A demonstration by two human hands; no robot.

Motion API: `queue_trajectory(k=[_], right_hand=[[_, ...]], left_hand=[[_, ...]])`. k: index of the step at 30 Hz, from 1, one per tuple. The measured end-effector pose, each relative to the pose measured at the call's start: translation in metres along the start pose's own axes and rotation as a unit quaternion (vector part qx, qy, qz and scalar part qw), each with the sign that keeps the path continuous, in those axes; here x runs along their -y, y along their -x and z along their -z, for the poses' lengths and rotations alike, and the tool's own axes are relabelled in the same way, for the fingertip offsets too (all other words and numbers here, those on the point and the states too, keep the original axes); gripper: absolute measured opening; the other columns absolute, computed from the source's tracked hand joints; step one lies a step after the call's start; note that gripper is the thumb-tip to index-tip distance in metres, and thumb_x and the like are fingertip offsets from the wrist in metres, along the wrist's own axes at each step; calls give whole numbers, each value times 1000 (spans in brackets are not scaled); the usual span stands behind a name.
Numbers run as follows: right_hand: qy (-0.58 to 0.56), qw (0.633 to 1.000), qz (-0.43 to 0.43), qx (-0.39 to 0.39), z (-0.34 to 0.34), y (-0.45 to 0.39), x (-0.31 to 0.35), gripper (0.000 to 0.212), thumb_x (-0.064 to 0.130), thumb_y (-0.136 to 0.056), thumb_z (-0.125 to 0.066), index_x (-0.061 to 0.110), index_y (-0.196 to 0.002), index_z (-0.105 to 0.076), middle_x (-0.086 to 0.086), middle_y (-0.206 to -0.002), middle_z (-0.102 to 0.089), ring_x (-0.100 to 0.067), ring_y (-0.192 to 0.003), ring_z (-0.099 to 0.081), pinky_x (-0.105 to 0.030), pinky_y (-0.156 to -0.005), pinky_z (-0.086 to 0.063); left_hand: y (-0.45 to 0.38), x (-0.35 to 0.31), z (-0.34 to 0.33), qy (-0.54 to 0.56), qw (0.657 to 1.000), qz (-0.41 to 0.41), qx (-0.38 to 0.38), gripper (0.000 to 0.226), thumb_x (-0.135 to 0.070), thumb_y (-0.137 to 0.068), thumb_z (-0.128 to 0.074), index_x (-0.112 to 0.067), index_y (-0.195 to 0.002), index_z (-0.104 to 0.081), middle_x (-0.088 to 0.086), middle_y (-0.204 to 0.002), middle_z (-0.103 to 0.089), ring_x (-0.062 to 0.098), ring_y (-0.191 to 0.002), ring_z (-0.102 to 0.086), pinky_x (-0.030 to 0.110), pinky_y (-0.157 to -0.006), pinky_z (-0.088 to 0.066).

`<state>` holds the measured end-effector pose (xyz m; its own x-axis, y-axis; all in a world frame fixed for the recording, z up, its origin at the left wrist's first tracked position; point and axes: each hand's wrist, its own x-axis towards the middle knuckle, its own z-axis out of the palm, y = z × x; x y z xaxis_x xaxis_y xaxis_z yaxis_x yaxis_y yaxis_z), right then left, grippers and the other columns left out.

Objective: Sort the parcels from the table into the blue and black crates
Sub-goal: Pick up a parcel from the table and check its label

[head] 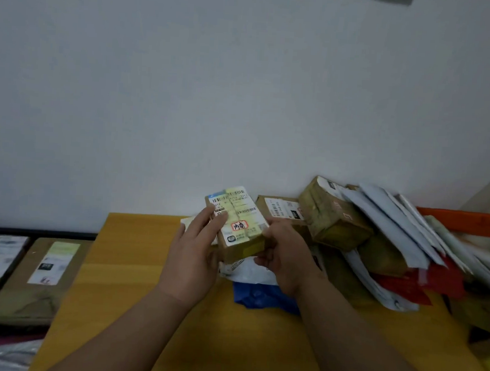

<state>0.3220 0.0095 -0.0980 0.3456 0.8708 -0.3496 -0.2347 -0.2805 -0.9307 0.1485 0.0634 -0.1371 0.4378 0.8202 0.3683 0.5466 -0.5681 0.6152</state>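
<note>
A small brown cardboard parcel (pixel 239 225) with a white and yellow shipping label is held up above the yellow table (pixel 135 264), label facing me. My right hand (pixel 284 256) grips its right side and lower edge, fingers curled round it. My left hand (pixel 196 251) touches its left side with straight fingers. Under the hands lie a white mailer (pixel 247 271) and a blue mailer (pixel 260 296). A heap of brown boxes (pixel 331 216) and white, grey and red mailers (pixel 401 238) fills the right of the table. No crate rim is plainly visible.
Left of the table, lower down, lie two brown labelled parcels (pixel 43 276) side by side against a dark edge, with a grey mailer (pixel 7 354) in the bottom left corner. A white wall stands right behind the table. An orange strip (pixel 465 220) sits at the far right.
</note>
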Motion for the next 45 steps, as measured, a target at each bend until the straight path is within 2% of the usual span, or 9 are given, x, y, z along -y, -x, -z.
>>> queue_trajectory(k=[5, 8, 13, 17, 22, 27, 30, 41, 45], right_hand=[[21, 999, 17, 23, -26, 22, -6, 31, 0, -89, -43, 11, -116, -55, -14, -104, -72, -25, -87, -67, -32, -66, -50], [34, 999, 28, 26, -32, 27, -8, 45, 11, -74, -52, 13, -119, -54, -14, -108, -72, -26, -90, -67, -31, -66, -52], [37, 998, 35, 45, -37, 27, -9, 48, 9, -70, -50, 17, -117, -54, -16, -108, -71, -34, -98, -68, -37, -73, -56], [59, 995, 38, 69, -35, 27, -10, 43, -3, -82, -45, 18, -119, -51, -15, -107, -72, -36, -102, -68, -49, -90, -56], [65, 994, 12, 84, -31, 32, -15, 50, 8, -72, -51, 22, -119, -50, -17, -111, -70, -39, -105, -66, -58, -93, -53], [94, 988, -4, 120, -36, 37, -28, 41, -3, -89, -46, 19, -122, -46, -13, -111, -70, -29, -100, -69, -37, -80, -59], [140, 981, -7, 131, -51, 45, -37, 39, 1, -88, -54, 21, -121, -47, -8, -114, -69, -24, -106, -65, -38, -88, -56], [253, 953, -5, 167, -191, 83, -56, 32, 14, -92, -61, 23, -122, -50, 1, -107, -71, -17, -99, -66, -36, -87, -53], [275, 938, -22, 211, -284, 103, -92, 31, 19, -93, -60, 26, -122, -49, 2, -106, -72, -16, -98, -67, -36, -86, -54]], left_hand=[[21, 4, 28, 112, 990, 82, -13, 68, 13, -91, -42, -30, -145, -41, -11, -153, -31, 5, -141, -27, 42, -112, -39], [28, 1, 41, 146, 986, 72, -18, 56, 8, -97, -39, -26, -141, -47, -10, -142, -46, 9, -133, -44, 40, -108, -44], [35, -13, 53, 172, 979, 114, -4, 39, -26, -102, -44, -41, -139, -40, -23, -128, -51, 0, -116, -52, 28, -96, -50], [42, -18, 53, 159, 974, 156, 35, 62, -38, -96, -55, -44, -149, -23, -22, -140, -44, 3, -121, -50, 34, -98, -50], [52, -32, 50, 215, 957, 189, 49, 70, -29, -97, -57, -44, -152, -15, -23, -138, -46, -7, -100, -63, 24, -89, -53], [72, -31, 50, 240, 942, 234, 10, 71, -24, -96, -59, -46, -150, -19, -19, -141, -45, 1, -97, -66, 27, -88, -53], [89, -22, 60, 230, 940, 250, 1, 71, -21, -96, -59, -45, -150, -19, -16, -145, -42, 6, -100, -65, 23, -84, -53], [156, 65, 164, 194, 943, 270, -20, 75, -19, -96, -58, -54, -147, -16, -23, -138, -49, 6, -119, -56, 39, -101, -49], [201, 121, 230, 174, 936, 303, -43, 75, -14, -95, -59, -59, -140, -19, -26, -126, -55, -2, -113, -57, 23, -94, -49]])
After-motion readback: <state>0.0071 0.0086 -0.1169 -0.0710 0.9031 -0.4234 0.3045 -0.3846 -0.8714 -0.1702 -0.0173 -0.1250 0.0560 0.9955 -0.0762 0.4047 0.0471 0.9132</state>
